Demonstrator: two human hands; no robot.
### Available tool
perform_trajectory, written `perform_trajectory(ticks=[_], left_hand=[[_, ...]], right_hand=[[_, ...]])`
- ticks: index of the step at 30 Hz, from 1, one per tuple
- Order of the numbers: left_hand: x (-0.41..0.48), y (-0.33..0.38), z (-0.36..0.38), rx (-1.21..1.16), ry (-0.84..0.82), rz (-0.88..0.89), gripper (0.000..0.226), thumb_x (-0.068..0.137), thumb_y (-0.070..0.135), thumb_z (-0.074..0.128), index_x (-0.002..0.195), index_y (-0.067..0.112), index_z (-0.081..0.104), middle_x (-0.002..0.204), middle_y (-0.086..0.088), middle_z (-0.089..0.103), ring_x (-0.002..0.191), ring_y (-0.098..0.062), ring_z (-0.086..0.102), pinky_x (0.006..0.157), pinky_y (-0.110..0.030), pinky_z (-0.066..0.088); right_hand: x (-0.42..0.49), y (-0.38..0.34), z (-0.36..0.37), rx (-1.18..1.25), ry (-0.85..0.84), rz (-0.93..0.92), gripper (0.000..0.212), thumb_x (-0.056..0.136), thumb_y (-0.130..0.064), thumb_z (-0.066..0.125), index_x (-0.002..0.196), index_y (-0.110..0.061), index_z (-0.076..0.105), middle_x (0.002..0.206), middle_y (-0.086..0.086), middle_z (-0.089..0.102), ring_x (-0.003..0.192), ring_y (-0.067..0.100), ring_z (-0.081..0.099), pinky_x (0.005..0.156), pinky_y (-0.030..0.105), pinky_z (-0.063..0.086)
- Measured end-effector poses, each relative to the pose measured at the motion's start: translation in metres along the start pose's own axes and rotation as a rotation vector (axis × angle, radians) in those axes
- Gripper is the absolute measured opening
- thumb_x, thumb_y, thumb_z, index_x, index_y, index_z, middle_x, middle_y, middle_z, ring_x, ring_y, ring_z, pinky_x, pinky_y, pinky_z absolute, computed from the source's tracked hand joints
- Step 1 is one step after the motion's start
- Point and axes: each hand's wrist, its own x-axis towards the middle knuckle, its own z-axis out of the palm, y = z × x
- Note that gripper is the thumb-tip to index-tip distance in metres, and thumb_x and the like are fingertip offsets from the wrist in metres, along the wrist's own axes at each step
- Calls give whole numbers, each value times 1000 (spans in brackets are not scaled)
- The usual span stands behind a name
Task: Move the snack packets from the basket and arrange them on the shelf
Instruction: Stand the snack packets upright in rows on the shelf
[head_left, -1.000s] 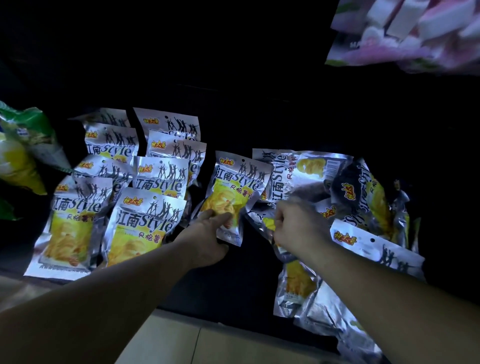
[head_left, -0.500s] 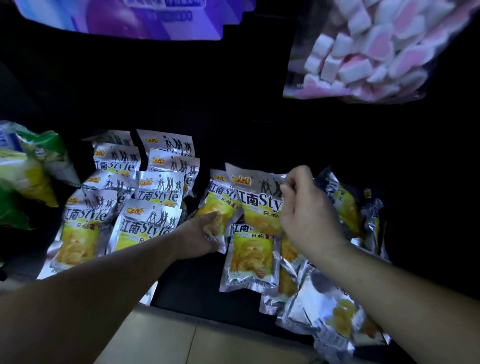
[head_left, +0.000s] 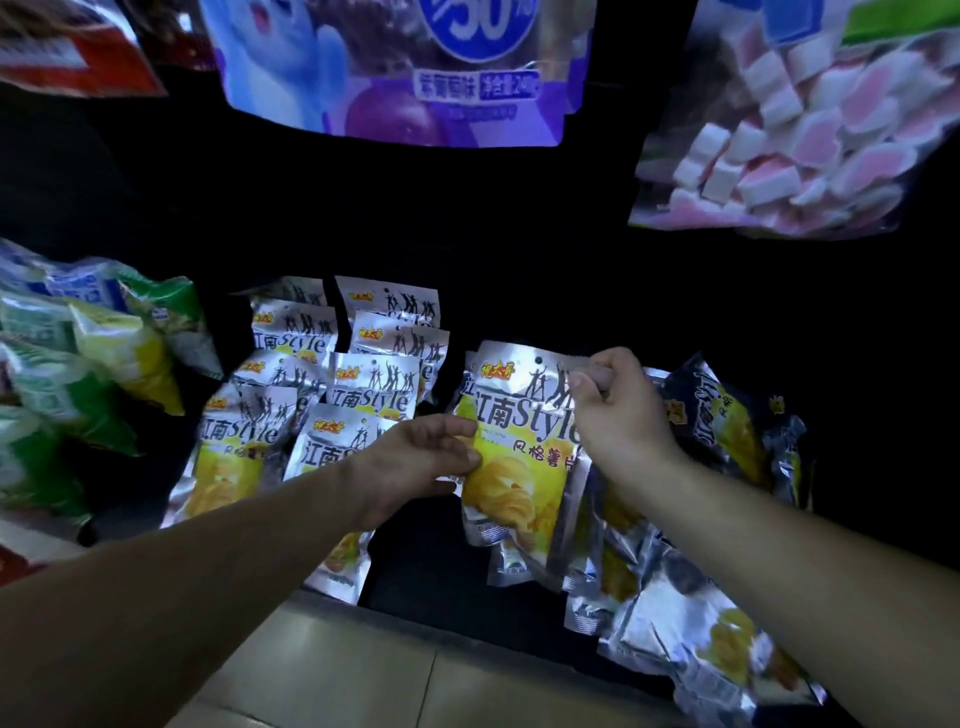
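A silver and yellow chip packet (head_left: 519, 457) stands upright over the dark shelf (head_left: 415, 582). My right hand (head_left: 618, 415) pinches its top right corner, and my left hand (head_left: 421, 462) pinches its left edge at mid height. Left of it, several matching packets (head_left: 332, 395) lie in overlapping rows on the shelf. A loose heap of the same packets (head_left: 691, 613) lies to the right, under my right forearm. No basket is in view.
Green and yellow snack bags (head_left: 88, 364) fill the shelf's left end. A purple bag (head_left: 395, 67) and a bag of pink and white marshmallows (head_left: 789, 135) hang above. A tiled floor (head_left: 395, 675) runs below the shelf's front edge.
My right hand has lifted one packet from the heap and stood it upright. My left hand has let go of the earlier packet and taken this one's left edge. The view has tilted upward.
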Motion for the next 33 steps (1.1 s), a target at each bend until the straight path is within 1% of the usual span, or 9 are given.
perform_trajectory(ticks=[4,8,12,15,19,23,26,30,33], left_hand=[[0,-11,-12,-54,161,20,26,86,3,77,105,18,66,94,-4,67,88,-22,67,91,-44,57],[8,-13,-13,218,441,142,25,88,-4,61,94,21,63,81,1,64,67,-15,60,55,-18,51],[13,-19,-13,540,472,274,19,91,12,57,91,30,58,85,9,69,75,-17,69,68,-31,57],[11,-30,-5,830,264,201,39,88,24,65,122,40,59,124,9,59,100,-17,65,85,-33,57],[11,-59,4,1056,97,68,67,86,38,66,147,48,40,153,5,31,137,-26,41,106,-42,47],[13,-86,2,1131,29,38,70,90,45,61,151,51,27,163,0,13,144,-32,20,113,-45,37],[18,-95,1,1138,69,86,72,89,46,62,151,51,27,165,-1,9,144,-32,20,114,-43,36],[21,-105,2,1109,143,160,71,87,49,64,149,53,28,163,2,9,142,-27,21,109,-41,43],[23,-111,3,1084,192,199,69,87,53,63,148,52,30,162,3,11,142,-25,22,107,-40,45]], right_hand=[[7,5,33,16,7,186,10,106,-27,47,104,-27,37,80,3,48,72,23,49,63,30,34],[17,18,61,-81,-61,168,21,102,-11,46,85,-22,39,68,0,37,60,20,34,54,39,21],[20,35,79,-126,-123,203,28,96,-2,48,76,-20,41,73,-1,40,66,20,32,58,30,23],[21,45,88,-116,-121,268,16,96,-4,49,85,-16,50,84,3,55,68,19,47,58,26,32],[27,50,91,-63,-148,341,12,98,-20,60,87,-15,56,86,8,62,77,30,67,73,48,63],[41,62,88,-126,-117,319,18,100,-27,55,84,-22,59,81,3,60,67,21,57,67,41,59],[52,70,82,-149,-108,340,13,100,-17,52,100,-24,62,99,3,63,71,16,54,59,27,42],[56,78,82,-120,-223,385,34,105,-20,45,138,-26,54,124,5,56,80,13,55,57,22,39],[63,86,81,-58,-203,417,38,106,-19,45,141,-29,54,128,4,57,78,14,55,58,23,43]])
